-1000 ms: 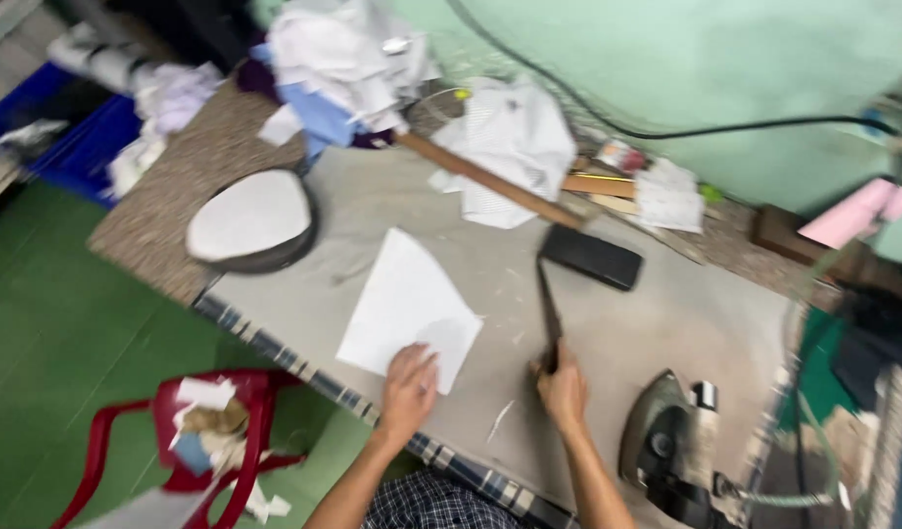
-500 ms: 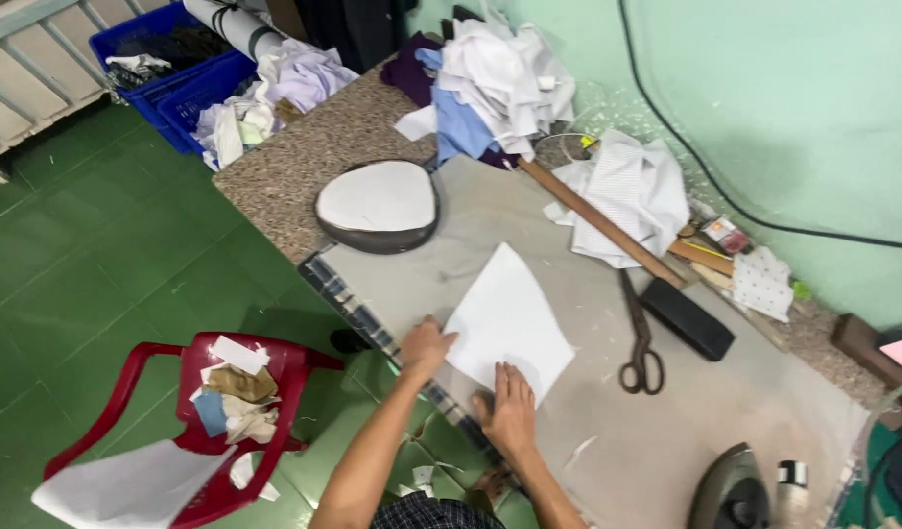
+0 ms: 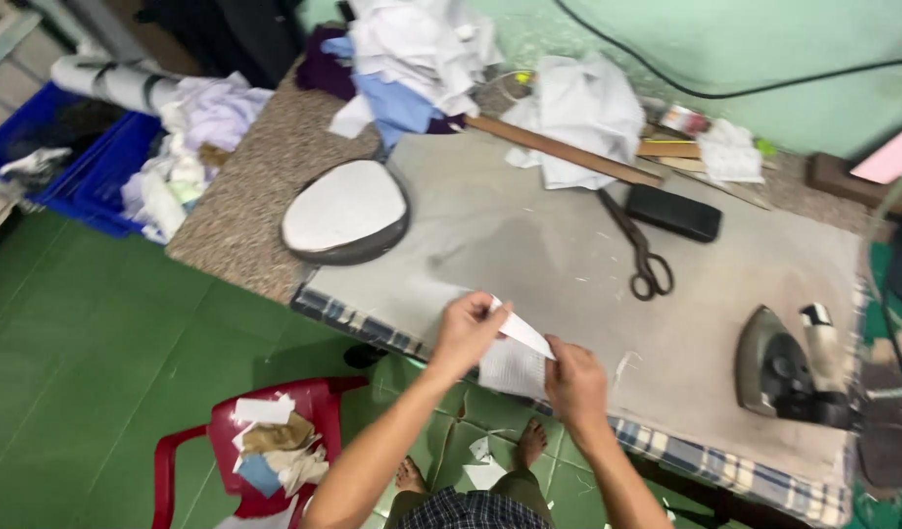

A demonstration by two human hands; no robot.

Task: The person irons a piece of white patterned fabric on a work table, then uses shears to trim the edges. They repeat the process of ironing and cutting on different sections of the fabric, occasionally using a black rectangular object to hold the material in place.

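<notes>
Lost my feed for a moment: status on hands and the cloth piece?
Left hand and right hand both pinching white cloth piece at table's near edge. Scissors lie apart. Iron off right.
</notes>
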